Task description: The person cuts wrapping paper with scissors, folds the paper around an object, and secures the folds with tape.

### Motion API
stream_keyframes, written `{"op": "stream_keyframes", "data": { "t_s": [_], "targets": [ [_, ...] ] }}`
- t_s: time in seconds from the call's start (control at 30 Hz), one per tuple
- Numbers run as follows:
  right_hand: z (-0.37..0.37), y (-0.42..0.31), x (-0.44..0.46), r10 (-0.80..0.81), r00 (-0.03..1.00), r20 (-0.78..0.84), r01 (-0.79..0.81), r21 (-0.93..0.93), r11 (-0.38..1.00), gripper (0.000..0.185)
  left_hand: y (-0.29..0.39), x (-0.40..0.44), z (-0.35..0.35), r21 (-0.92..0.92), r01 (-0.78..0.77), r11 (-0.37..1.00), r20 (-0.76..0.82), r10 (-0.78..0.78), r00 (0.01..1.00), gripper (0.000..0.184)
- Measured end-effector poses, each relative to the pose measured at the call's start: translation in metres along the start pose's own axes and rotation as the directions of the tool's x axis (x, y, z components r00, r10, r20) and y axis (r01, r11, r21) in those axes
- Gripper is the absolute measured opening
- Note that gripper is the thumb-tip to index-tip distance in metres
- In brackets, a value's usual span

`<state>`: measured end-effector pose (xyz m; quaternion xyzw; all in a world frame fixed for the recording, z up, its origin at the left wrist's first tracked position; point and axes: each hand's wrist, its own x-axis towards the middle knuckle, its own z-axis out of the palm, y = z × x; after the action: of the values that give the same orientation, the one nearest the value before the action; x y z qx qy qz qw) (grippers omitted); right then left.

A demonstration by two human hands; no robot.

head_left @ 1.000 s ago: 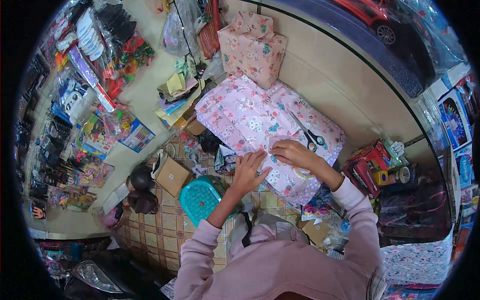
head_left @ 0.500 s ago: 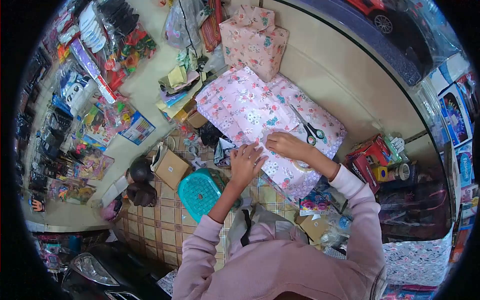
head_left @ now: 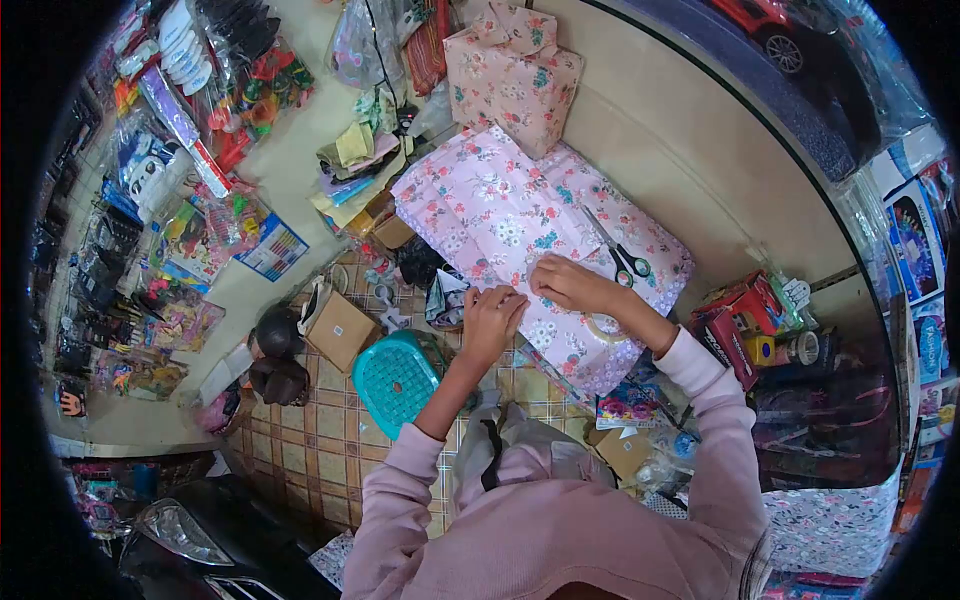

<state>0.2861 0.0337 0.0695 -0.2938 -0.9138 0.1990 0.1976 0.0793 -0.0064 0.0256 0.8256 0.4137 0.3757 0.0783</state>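
Observation:
Pink floral wrapping paper (head_left: 510, 232) lies spread in front of me, with a folded flap and creases across it. At its near left edge my left hand (head_left: 492, 322) has its fingers drawn together on the paper's border. Just to the right, my right hand (head_left: 572, 284) rests on the sheet with curled fingers, thumb and fingertips pinched at the paper close to the left fingertips. What lies under those fingertips is hidden. Scissors (head_left: 628, 262) with dark handles lie on the paper beyond my right hand. A tape roll (head_left: 606, 332) sits partly behind my right wrist.
A floral-wrapped package (head_left: 512, 90) stands against the wall behind the paper. A teal plastic stool (head_left: 398, 385) and a cardboard box (head_left: 340, 332) are on the tiled floor to the left. Red boxes (head_left: 728, 345) stand at right. Bagged toys (head_left: 185, 245) lie far left.
My left hand's fingers, spread before, have closed together at the paper's edge. My right hand has barely moved. The whole view has shifted slightly.

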Motion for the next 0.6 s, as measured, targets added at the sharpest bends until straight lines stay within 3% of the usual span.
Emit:
{"op": "stream_keyframes", "data": {
  "t_s": [0.43, 0.53, 0.6],
  "targets": [
    [0.003, 0.004, 0.003, 0.003, 0.999, -0.036, 0.0, 0.069, 0.998, 0.008, 0.003, 0.008, -0.002, -0.071, 0.12, 0.99, 0.092, -0.113, 0.989, 0.007],
    [0.0, 0.0, 0.005, 0.062, 0.998, 0.017, -0.063, 0.043, 0.997, 0.009, 0.002, 0.009, 0.004, -0.106, 0.15, 0.983, 0.162, -0.132, 0.978, 0.011],
    [-0.002, -0.002, 0.007, 0.077, 0.997, 0.032, -0.079, 0.047, 0.996, 0.01, 0.009, 0.01, 0.005, -0.021, 0.151, 0.988, 0.11, -0.148, 0.983, 0.012]
  ]
}}
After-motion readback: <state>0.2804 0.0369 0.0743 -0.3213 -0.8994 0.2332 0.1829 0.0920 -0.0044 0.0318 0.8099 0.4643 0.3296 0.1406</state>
